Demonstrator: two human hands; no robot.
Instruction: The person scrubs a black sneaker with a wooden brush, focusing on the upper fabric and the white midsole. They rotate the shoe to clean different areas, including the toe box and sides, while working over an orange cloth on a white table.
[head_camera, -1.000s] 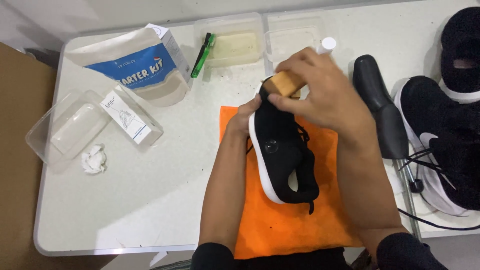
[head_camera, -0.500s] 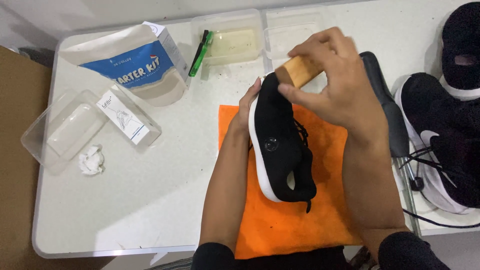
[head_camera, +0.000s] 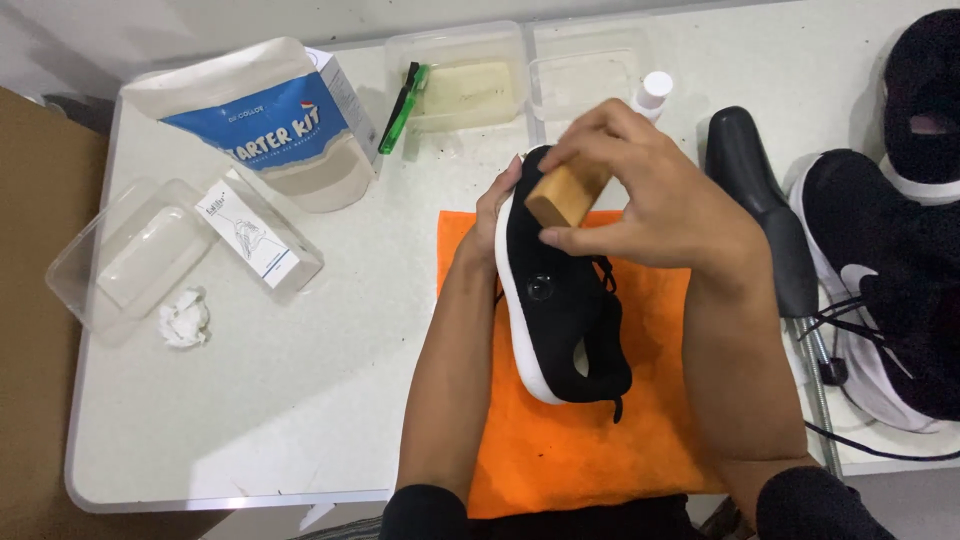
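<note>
A black shoe (head_camera: 560, 310) with a white sole is held on its side over an orange cloth (head_camera: 570, 440). My left hand (head_camera: 495, 205) grips the shoe's toe end from behind, fingers curled over the sole. My right hand (head_camera: 650, 205) is closed around a wooden-handled brush (head_camera: 562, 195), pressed against the toe part of the shoe.
A white table (head_camera: 300, 400) carries a blue-and-white pouch (head_camera: 265, 120), a small white box (head_camera: 248, 240), clear plastic trays (head_camera: 120, 260), a crumpled tissue (head_camera: 183, 320), a green brush (head_camera: 402, 92), a tub of liquid (head_camera: 470, 90), a white-capped bottle (head_camera: 652, 92), a black shoe tree (head_camera: 760, 210), and black sneakers (head_camera: 890, 280).
The brush in my right hand has shifted down and left across the toe of the shoe. The shoe has tilted slightly in my left hand.
</note>
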